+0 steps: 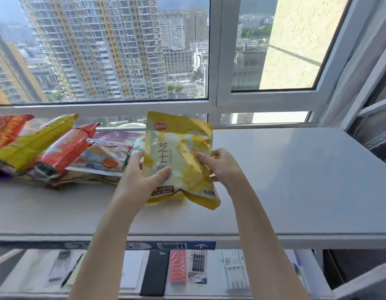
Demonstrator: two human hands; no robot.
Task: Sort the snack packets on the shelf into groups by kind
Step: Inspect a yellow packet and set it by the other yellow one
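Gripping the yellow cheese-snack packet (179, 156) with both hands, left hand (142, 176) and right hand (220, 165), I hold it upright above the grey shelf (285, 180); other snack packets (64, 148) lie piled at left.

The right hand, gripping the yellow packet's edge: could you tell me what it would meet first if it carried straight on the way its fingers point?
The right hand points left across the yellow packet; beyond it, probably the left hand, though depth is unclear.
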